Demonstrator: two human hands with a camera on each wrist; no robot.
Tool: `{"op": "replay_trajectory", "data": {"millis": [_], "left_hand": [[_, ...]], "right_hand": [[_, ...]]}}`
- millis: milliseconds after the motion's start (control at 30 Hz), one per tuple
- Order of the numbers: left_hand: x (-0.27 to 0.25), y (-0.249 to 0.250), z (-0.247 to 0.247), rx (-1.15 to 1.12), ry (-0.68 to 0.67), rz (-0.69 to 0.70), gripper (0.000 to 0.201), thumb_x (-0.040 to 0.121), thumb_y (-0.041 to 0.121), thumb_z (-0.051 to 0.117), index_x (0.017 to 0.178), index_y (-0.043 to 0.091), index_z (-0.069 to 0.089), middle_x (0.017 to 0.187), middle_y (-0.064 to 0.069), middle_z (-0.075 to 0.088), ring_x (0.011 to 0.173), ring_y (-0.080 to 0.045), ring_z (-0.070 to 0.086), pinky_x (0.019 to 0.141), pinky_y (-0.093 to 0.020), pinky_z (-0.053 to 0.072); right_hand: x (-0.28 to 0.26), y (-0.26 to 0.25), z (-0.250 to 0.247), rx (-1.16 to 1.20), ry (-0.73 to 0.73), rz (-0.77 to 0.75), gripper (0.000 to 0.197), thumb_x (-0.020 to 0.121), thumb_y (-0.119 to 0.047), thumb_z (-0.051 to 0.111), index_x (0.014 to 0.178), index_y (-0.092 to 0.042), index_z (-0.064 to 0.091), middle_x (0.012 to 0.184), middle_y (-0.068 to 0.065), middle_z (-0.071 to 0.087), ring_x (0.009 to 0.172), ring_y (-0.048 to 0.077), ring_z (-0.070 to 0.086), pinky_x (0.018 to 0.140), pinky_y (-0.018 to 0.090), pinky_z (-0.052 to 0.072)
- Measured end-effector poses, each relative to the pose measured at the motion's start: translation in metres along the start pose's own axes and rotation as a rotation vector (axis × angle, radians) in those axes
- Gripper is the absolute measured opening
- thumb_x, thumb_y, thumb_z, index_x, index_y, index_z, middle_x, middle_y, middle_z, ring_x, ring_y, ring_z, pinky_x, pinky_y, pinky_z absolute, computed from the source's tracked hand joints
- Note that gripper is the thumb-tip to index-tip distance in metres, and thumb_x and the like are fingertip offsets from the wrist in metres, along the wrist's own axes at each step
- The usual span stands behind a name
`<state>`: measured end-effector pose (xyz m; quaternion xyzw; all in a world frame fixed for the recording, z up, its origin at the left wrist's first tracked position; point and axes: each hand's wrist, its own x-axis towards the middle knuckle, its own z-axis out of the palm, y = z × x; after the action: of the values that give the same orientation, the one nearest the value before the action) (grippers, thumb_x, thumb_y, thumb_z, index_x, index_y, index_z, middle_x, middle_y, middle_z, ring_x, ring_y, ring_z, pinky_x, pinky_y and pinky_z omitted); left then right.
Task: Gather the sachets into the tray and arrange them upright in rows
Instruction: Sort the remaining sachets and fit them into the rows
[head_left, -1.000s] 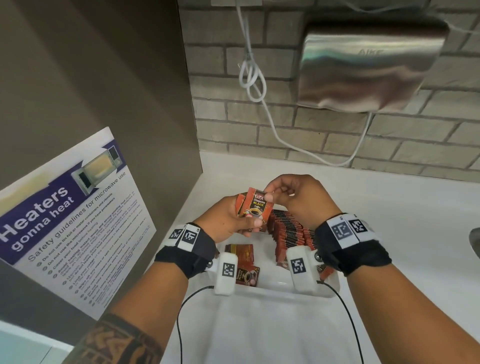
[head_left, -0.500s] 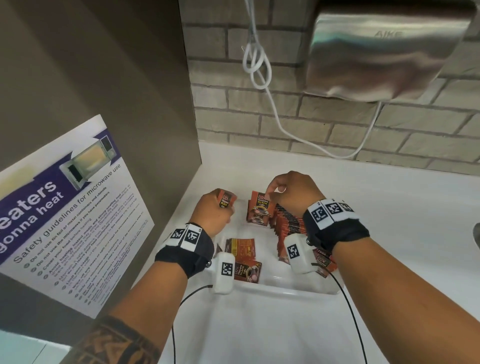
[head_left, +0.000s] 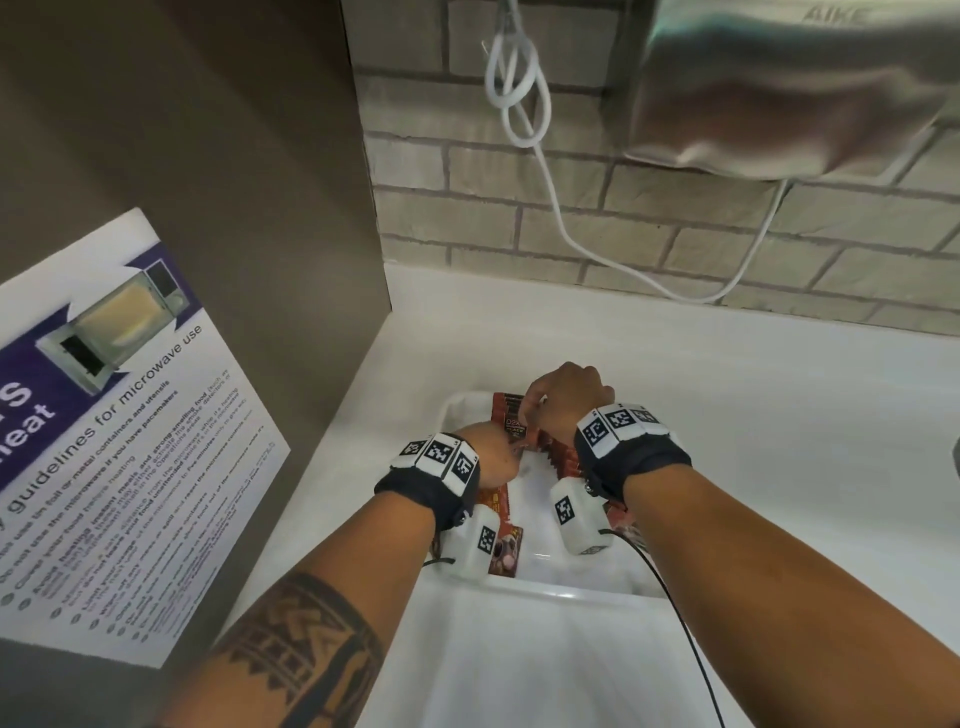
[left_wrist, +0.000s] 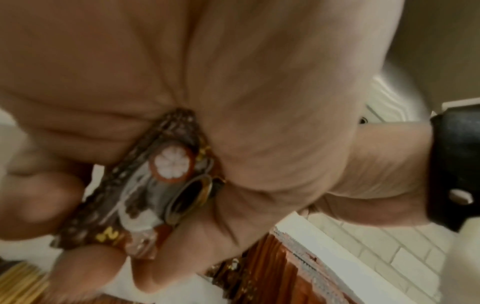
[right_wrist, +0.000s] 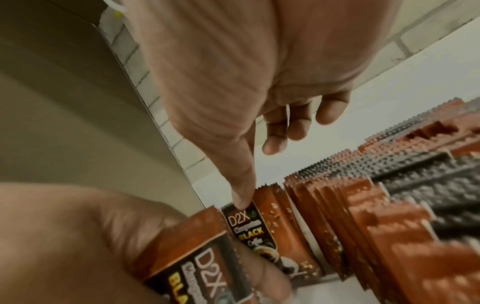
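A white tray (head_left: 571, 592) sits on the counter, with a row of upright red and black sachets (head_left: 553, 460) along its right side. My right hand (head_left: 530, 415) hovers over the far end of that row. Its thumb tip presses the top edge of the front sachet (right_wrist: 249, 226), while the other fingers (right_wrist: 285, 131) hang clear above. My left hand (head_left: 511, 452) is just left of it and grips another sachet (left_wrist: 145, 195) in curled fingers, close to the front one. Two sachets (head_left: 506, 556) lie flat in the tray, partly hidden under my left wrist.
A brown side panel with a microwave safety poster (head_left: 119, 415) stands close on the left. Behind the tray is a brick wall carrying a steel hand dryer (head_left: 779, 88) and a looped white cable (head_left: 545, 171). White counter (head_left: 753, 415) stretches to the right.
Both hands came down from above the tray into it. The right hand set its sachet against the row and loosened its pinch. The left hand brought its sachet alongside.
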<state>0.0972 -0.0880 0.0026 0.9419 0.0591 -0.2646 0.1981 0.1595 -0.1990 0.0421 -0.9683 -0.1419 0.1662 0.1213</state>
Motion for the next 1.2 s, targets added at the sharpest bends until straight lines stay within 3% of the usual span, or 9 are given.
{"op": "replay_trajectory", "data": {"millis": [100,200,433,633,833,900,1000,1100,1200], "left_hand": [[0.008,-0.002,0.001,0.028,-0.005,-0.010,0.030,0.102,0.026,0.045,0.110,0.003,0.064,0.101,-0.013,0.062,0.088,-0.025,0.055,0.078,-0.029,0.046],[0.013,-0.002,0.001,0.037,-0.019,-0.029,0.036,0.103,0.031,0.043,0.117,0.004,0.063,0.112,-0.015,0.066,0.096,-0.027,0.059,0.083,-0.031,0.047],[0.013,-0.001,-0.004,0.030,-0.012,-0.031,0.034,0.104,0.027,0.041,0.121,0.005,0.061,0.116,-0.015,0.065,0.092,-0.023,0.054,0.081,-0.029,0.044],[0.007,0.004,-0.003,0.008,-0.012,-0.016,0.033,0.103,0.024,0.042,0.122,0.005,0.061,0.116,-0.016,0.065,0.103,-0.027,0.060,0.086,-0.030,0.047],[-0.005,0.007,-0.012,-0.051,-0.001,0.002,0.025,0.100,0.013,0.047,0.117,0.002,0.061,0.115,-0.015,0.066,0.092,-0.024,0.060,0.068,-0.025,0.046],[-0.010,0.004,-0.018,-0.126,0.008,-0.039,0.026,0.097,0.009,0.051,0.117,-0.001,0.063,0.107,-0.014,0.068,0.090,-0.026,0.066,0.065,-0.027,0.054],[-0.011,-0.010,-0.021,-0.386,0.025,-0.019,0.021,0.091,0.007,0.062,0.111,0.002,0.068,0.102,-0.016,0.073,0.087,-0.028,0.075,0.083,-0.041,0.062],[-0.019,-0.017,-0.023,-0.829,0.061,0.091,0.022,0.088,0.001,0.073,0.110,0.002,0.068,0.100,-0.012,0.073,0.086,-0.023,0.074,0.084,-0.039,0.062],[-0.030,-0.014,-0.024,-1.042,0.071,0.207,0.026,0.085,-0.002,0.075,0.104,0.014,0.070,0.093,-0.002,0.073,0.085,-0.014,0.073,0.082,-0.035,0.062]], "right_hand": [[0.005,0.001,0.002,-0.041,-0.018,0.001,0.012,0.073,-0.023,0.076,0.075,-0.035,0.076,0.090,-0.010,0.066,0.106,0.022,0.054,0.093,0.040,0.047],[0.009,0.002,0.003,-0.047,-0.027,-0.007,0.014,0.073,-0.022,0.077,0.071,-0.036,0.075,0.085,-0.013,0.064,0.104,0.021,0.055,0.092,0.040,0.047],[0.017,0.006,0.004,0.055,-0.012,-0.006,0.022,0.081,-0.016,0.071,0.067,-0.033,0.069,0.071,-0.019,0.060,0.089,0.013,0.060,0.085,0.032,0.039],[0.017,0.008,0.001,0.098,-0.028,-0.013,0.015,0.082,-0.022,0.075,0.074,-0.033,0.069,0.072,-0.016,0.060,0.084,0.012,0.059,0.096,0.036,0.040],[0.011,0.012,-0.005,0.165,0.038,-0.083,0.015,0.083,-0.018,0.070,0.083,-0.032,0.073,0.085,-0.015,0.060,0.094,0.014,0.061,0.094,0.036,0.046],[0.009,0.018,-0.010,0.225,0.042,-0.132,0.016,0.082,-0.017,0.069,0.082,-0.033,0.071,0.086,-0.014,0.063,0.089,0.012,0.062,0.086,0.030,0.049],[0.000,0.025,-0.018,0.303,-0.045,-0.223,0.012,0.083,-0.021,0.074,0.093,-0.027,0.072,0.090,-0.012,0.067,0.085,0.006,0.061,0.069,0.018,0.043],[-0.009,0.029,-0.020,0.435,-0.120,-0.265,0.017,0.081,-0.028,0.079,0.096,-0.026,0.071,0.091,-0.010,0.073,0.088,0.008,0.067,0.078,0.022,0.049],[-0.013,0.029,-0.022,0.542,-0.061,-0.292,0.011,0.083,-0.026,0.078,0.093,-0.024,0.073,0.088,-0.004,0.075,0.086,0.012,0.069,0.082,0.027,0.050]]}}
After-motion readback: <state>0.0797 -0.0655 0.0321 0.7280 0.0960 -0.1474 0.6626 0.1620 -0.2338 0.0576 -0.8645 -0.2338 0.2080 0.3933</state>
